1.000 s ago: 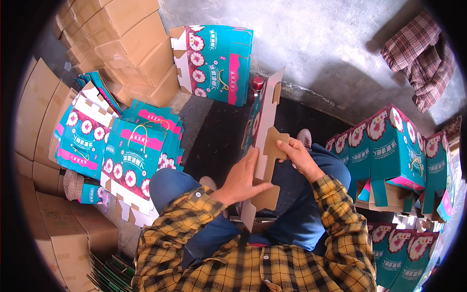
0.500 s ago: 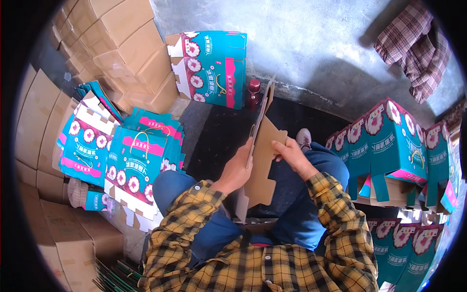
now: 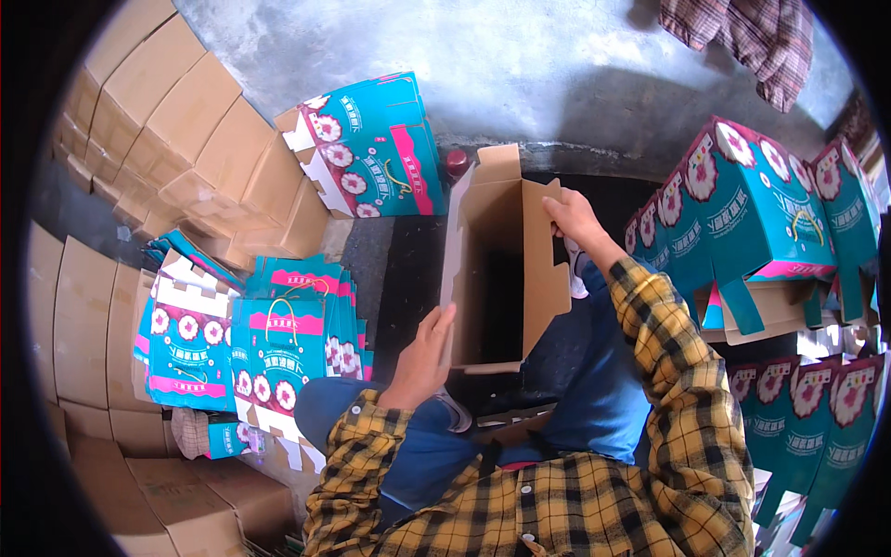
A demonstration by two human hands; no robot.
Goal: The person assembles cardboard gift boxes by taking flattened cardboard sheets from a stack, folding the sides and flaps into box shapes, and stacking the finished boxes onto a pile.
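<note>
I hold an unfolded cardboard carton open in front of me, its brown inside facing up. My left hand presses flat against the carton's near left wall. My right hand grips the far right wall near its top edge. My sleeves are yellow plaid, and my blue-trousered legs lie under the carton.
A pile of flat teal printed cartons lies to my left. One erected teal carton stands ahead. More assembled teal cartons crowd the right. Plain brown boxes are stacked at far left. A plaid cloth hangs top right.
The flat carton blank has been spread into an open box shape. My right hand moved up and outward along its right wall; my left hand dropped to the near left wall.
</note>
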